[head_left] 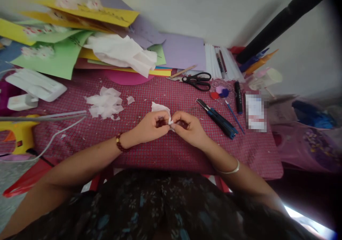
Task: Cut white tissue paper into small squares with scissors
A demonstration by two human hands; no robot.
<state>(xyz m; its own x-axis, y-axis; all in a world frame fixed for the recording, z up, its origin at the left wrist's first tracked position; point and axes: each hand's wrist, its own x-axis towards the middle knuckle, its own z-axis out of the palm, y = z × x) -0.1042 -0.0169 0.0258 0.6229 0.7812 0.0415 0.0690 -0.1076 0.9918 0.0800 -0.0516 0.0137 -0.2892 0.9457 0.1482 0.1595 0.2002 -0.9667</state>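
Note:
A small piece of white tissue paper (161, 107) is pinched between my two hands above the middle of the table. My left hand (153, 126) grips it from the left, thumb and forefinger together. From the right, the fingertips of my right hand (189, 127) close on the same tissue, where it looks crumpled or twisted. Part of it spreads out flat behind my left fingers; the rest is hidden in my fingers. To the left lies a pile of torn white tissue pieces (104, 102), with one loose scrap (130, 100) beside it.
Black-handled scissors (197, 81), a utility knife (217, 118), a thin paintbrush (235, 117) and a black marker (238, 97) lie to the right. A yellow glue gun (20, 136) is at left. Coloured paper sheets (184, 52) and a larger white tissue (123, 52) fill the back.

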